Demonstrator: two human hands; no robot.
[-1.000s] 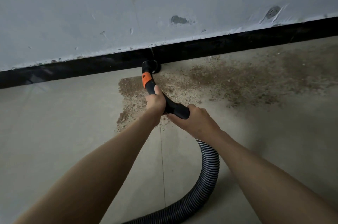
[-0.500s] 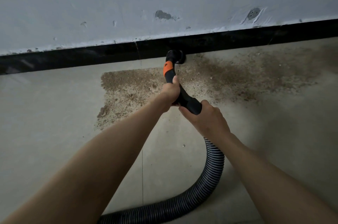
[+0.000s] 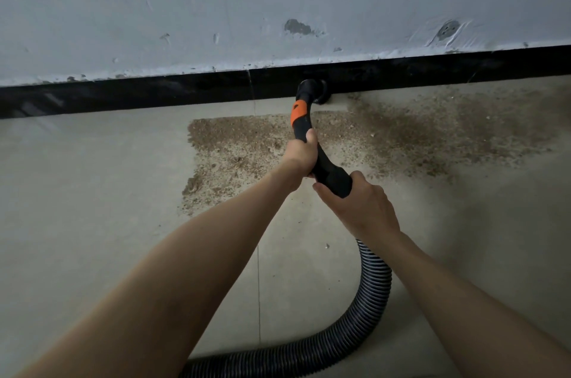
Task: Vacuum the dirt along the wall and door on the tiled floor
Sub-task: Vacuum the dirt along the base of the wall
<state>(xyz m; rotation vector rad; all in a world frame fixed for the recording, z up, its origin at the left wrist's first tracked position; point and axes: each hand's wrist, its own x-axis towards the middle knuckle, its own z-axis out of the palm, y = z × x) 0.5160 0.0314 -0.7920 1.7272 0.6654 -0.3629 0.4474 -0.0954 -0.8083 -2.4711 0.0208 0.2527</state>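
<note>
While both hands grip it, nozzle (image 3: 312, 93) meets skirting (image 3: 154, 93).

A scuffed, chipped pale grey wall (image 3: 216, 1) is edged by a black skirting board (image 3: 123, 96) above beige floor tiles (image 3: 77, 207).

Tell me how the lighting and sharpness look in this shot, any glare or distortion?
Head view: dim, flat light, darkening toward the corners; faint sheen on the black baseboard; wide-angle bend bows the baseboard line; nozzle and dirt fairly sharp; forearms soft at the lower edge.
</note>
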